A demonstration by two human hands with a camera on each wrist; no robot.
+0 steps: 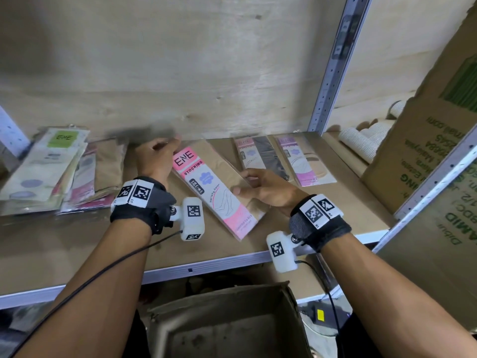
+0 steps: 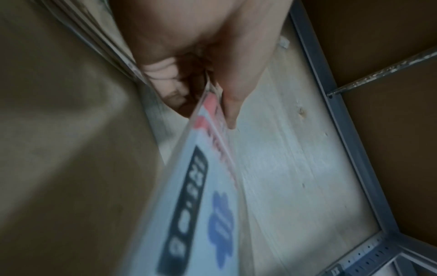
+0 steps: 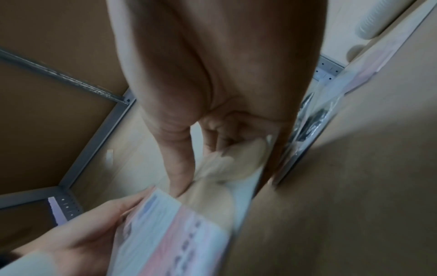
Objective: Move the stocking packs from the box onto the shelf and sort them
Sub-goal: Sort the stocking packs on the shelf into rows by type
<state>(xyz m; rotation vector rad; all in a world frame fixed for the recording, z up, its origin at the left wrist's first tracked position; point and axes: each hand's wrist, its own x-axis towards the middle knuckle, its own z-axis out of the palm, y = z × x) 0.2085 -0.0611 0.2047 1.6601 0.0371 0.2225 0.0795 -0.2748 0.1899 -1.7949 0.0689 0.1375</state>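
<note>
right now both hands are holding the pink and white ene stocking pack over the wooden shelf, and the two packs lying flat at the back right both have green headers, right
Not quite. In the head view the two flat packs at the back right have pink and purple headers; the green header is on the pile at the left. The rest holds: the left hand and right hand hold the pink and white ENE stocking pack over the wooden shelf.

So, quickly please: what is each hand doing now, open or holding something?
Left hand: pinches the top end of the pink stocking pack.
Right hand: grips the same pack's right edge, thumb on top.
</note>
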